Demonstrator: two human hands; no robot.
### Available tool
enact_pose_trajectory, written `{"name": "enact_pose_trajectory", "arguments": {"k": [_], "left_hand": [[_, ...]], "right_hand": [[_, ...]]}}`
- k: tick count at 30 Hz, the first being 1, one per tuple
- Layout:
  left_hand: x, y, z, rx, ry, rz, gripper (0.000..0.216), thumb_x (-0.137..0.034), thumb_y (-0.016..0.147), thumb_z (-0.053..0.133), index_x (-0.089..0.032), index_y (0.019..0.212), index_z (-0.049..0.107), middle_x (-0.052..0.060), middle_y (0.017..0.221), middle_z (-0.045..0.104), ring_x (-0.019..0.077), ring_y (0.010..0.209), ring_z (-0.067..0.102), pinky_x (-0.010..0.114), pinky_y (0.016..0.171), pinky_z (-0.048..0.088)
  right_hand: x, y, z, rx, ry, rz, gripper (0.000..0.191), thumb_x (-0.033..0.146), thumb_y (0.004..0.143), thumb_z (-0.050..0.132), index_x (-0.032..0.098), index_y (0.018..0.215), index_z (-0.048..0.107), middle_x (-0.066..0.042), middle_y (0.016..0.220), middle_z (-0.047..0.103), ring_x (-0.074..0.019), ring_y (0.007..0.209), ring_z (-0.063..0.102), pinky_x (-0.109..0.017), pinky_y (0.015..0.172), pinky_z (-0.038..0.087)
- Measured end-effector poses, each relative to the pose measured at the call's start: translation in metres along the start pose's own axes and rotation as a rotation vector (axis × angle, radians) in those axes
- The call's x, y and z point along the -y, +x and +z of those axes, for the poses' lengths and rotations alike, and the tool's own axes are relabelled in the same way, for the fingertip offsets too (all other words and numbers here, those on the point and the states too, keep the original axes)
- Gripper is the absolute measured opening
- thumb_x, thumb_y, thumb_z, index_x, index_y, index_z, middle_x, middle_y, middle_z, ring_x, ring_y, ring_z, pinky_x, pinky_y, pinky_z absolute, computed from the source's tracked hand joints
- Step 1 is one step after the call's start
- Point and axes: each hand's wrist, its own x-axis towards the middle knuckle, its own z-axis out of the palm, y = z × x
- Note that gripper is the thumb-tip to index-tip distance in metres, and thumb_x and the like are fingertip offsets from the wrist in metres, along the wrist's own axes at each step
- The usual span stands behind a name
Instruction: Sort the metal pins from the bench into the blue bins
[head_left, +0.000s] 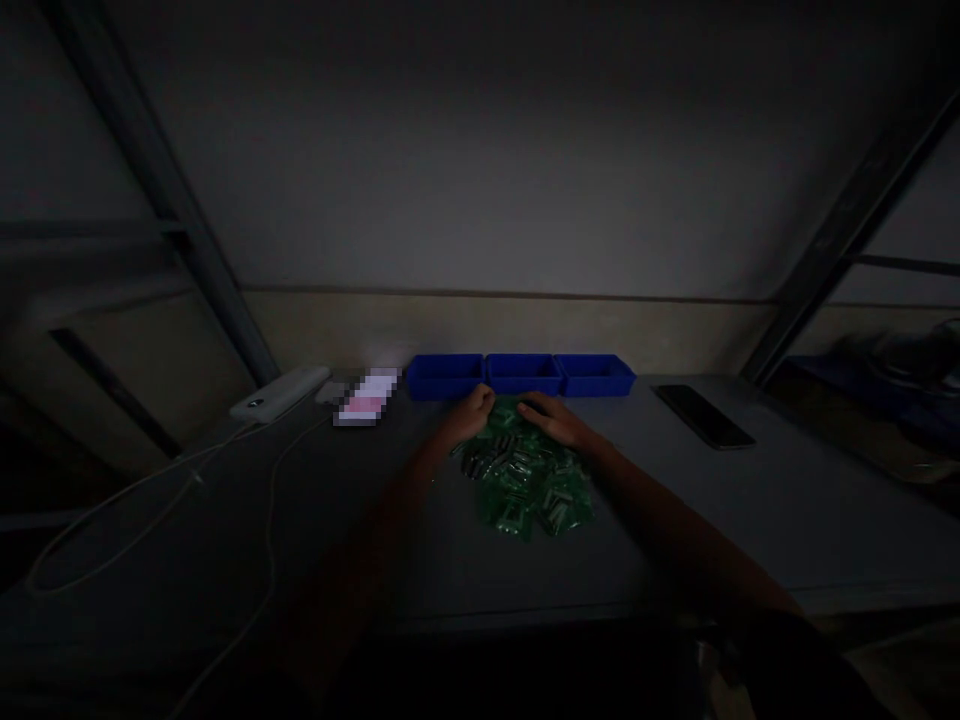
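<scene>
under and between the hands [553, 417] lie green packets [529, 483].

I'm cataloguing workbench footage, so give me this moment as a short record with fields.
Surface: grey flat tabletop
Left hand: left hand, fingers curled, at the pile's far edge; grip unclear
Right hand: right hand, over the pile's far right side; grip unclear
Between forearms: pile of green translucent plastic packets
Behind: row of three blue rectangular open bins; contents too dark to tell
Left side: white oblong device, pale cables, pixelated bright rectangle
Right side: dark flat phone-like slab
Lighting: dim
</scene>
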Motion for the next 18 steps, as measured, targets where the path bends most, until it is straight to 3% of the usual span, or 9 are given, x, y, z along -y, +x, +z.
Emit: {"name": "enact_pose_trajectory", "arguments": {"k": [12,18], "left_hand": [[-0.021,-0.029,0.001,0.063,0.08,0.028,0.014,-0.03,0.086,0.041,-0.021,0.077,0.049,-0.002,0.071,0.055,0.0155,0.071,0.054,0.025,0.066,0.04],[-0.024,-0.033,-0.01,0.012,0.083,0.024,0.015,-0.029,0.087,0.04,-0.021,0.078,0.049,-0.003,0.068,0.052,0.0142,0.069,0.051,0.024,0.064,0.038]], "right_hand": [[0.033,-0.023,-0.015,0.101,0.077,-0.019,0.053,0.063,0.085,0.038,0.02,0.098,0.065,-0.003,0.09,0.067,-0.02,0.089,0.058,-0.032,0.08,0.045],[0.003,-0.02,-0.044,-0.126,0.101,0.003,0.056,0.067,0.083,0.037,0.021,0.096,0.067,-0.003,0.099,0.067,-0.023,0.1,0.057,-0.038,0.093,0.041]]}}
